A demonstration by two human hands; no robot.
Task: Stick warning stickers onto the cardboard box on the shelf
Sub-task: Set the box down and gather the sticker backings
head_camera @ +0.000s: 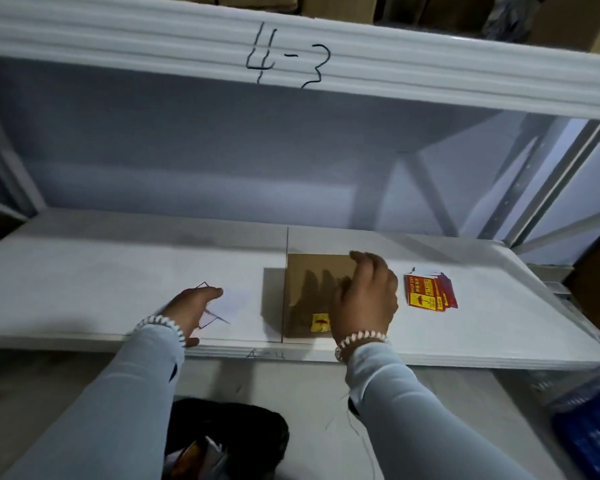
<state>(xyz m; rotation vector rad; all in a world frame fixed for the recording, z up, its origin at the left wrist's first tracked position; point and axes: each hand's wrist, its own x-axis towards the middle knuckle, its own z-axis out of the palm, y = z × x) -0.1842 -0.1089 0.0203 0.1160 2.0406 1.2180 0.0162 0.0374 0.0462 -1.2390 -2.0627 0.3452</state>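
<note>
The right hand [364, 299] rests on the box [309, 289], near its sticker [320, 322]. The left hand [191, 306] holds a clear sheet [219, 308].

Brown box [312, 289] with a yellow sticker [320, 322] bearing a red umbrella mark; red-and-yellow stack [430, 294]; white shelf [118, 265]. Sleeves [413, 410] pale blue, bracelets [361, 340] white-beaded; the sheet [219, 311] appears clear with dark edges. White beam [153, 36] with black "4-3"; blue crate [593, 438]; black bag [236, 431].

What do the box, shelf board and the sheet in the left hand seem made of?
The box looks like matte brown cardboard, plain tan faces. The shelf board is white, smooth, faintly shiny: laminated board or painted metal, unclear. The sheet in the left hand is thin, near-transparent, likely plastic film or release liner.
</note>
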